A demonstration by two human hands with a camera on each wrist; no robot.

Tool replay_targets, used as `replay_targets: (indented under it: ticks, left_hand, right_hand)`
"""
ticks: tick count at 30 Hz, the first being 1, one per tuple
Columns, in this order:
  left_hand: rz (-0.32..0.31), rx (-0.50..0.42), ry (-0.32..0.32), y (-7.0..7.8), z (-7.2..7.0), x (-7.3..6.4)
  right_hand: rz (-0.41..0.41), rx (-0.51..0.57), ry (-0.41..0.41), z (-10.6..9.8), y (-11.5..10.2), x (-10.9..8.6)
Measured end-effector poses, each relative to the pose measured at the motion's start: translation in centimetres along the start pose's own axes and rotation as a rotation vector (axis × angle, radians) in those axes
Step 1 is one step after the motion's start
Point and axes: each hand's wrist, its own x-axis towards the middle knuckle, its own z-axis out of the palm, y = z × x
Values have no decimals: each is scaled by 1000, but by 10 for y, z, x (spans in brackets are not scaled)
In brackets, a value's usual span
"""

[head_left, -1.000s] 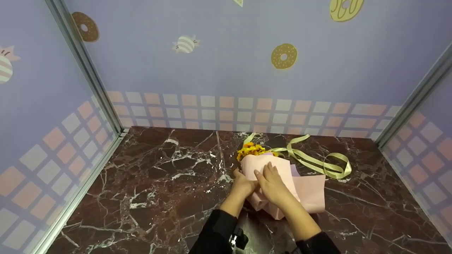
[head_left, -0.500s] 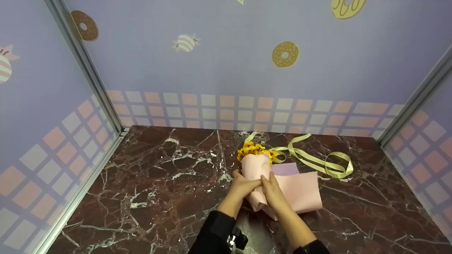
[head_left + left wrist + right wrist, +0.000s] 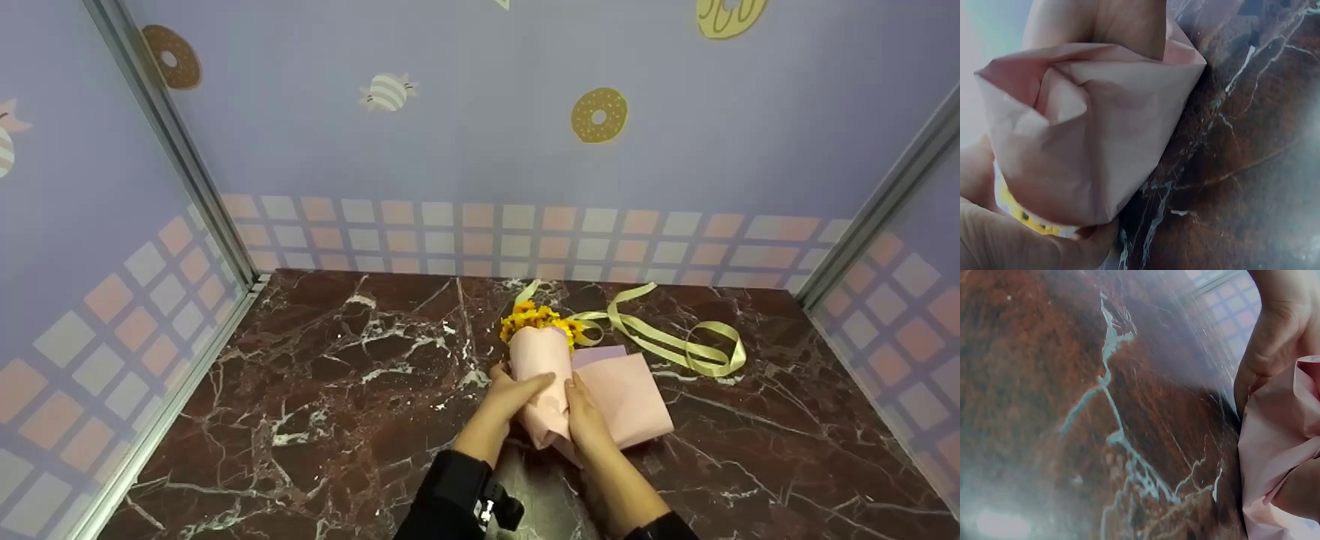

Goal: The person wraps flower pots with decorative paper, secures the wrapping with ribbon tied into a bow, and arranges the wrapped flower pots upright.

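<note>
A bouquet of yellow flowers (image 3: 534, 316) lies on the table, rolled in pink wrapping paper (image 3: 541, 352) with the blossoms out at the far end. My left hand (image 3: 511, 394) grips the roll from the left, thumb across its top. Along its right side my right hand (image 3: 589, 421) holds the paper, with the fingertips against the roll; its lower fingers are hidden. A loose pink flap (image 3: 628, 397) spreads out to the right over a piece of lilac paper (image 3: 600, 355). In the left wrist view, the folded lower end of the pink paper (image 3: 1117, 118) fills the middle.
A pale yellow-green ribbon (image 3: 652, 334) lies in loops behind and right of the bouquet. The dark red marble table (image 3: 360, 420) extends on both sides. Patterned lilac walls (image 3: 480, 150) stand at the back and at both sides.
The upper pink layer has been drawn in around the flowers, baring more blossoms and lilac paper. My right hand has moved from flat on top to the roll's right side; the left stays.
</note>
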Motion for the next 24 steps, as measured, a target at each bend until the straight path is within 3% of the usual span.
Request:
replay_targets:
  ticks: [3,5,9,19,24]
  left_hand:
    - [-38,-62,-17,0,-4,0]
    - [-58,-103,-40,0,-6,0]
    - [-68,-155,-71,-1,-7,-1]
    - [-2,-24,-17,-5,-7,-2]
    - [-8,-35,-21,-1,-8,-3]
  right_hand:
    - [-79,-31,55,0,1,1]
    - [-124,-106,116,-1,0,1]
    - [-143,-110,180,-2,-1,3]
    - [32,107,149,-1,4,-3]
    - [73,184,140,1,5,-7]
